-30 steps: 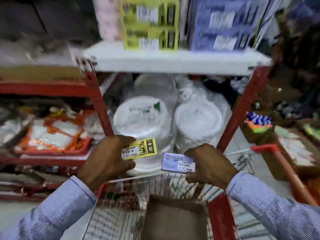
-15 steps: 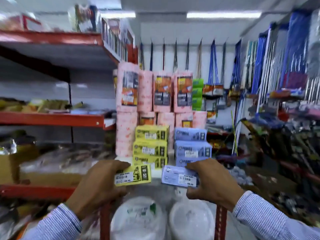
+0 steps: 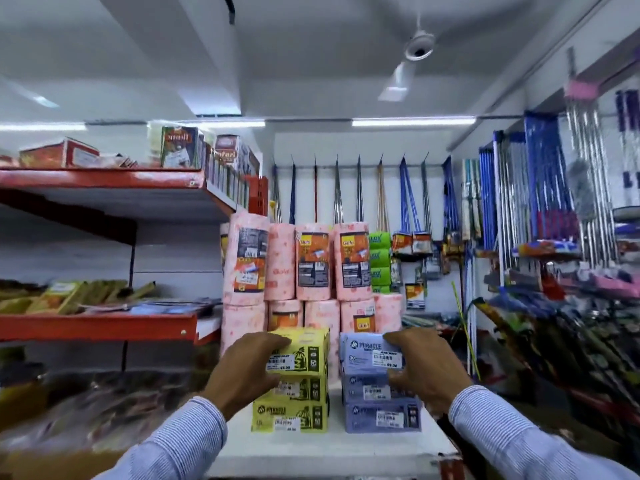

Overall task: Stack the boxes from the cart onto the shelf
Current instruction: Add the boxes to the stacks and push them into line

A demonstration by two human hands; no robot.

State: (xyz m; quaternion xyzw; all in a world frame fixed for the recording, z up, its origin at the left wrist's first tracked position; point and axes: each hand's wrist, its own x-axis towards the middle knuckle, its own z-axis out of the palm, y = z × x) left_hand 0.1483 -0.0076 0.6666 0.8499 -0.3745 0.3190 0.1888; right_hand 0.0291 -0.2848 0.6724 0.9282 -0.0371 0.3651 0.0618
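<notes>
On a white shelf in front of me stand two stacks of boxes. My left hand grips a yellow box resting on top of the yellow stack. My right hand grips a blue box resting on top of the blue stack. Both held boxes carry white price labels. The cart is out of view.
Pink wrapped rolls stand stacked right behind the two stacks. Red shelves with packets run along the left. Brooms and mops hang on the right and on the back wall. A ceiling fan is overhead.
My view swung up from the cart to the shelf. Both hands carried the yellow and blue boxes up and forward and set them on top of the matching stacks.
</notes>
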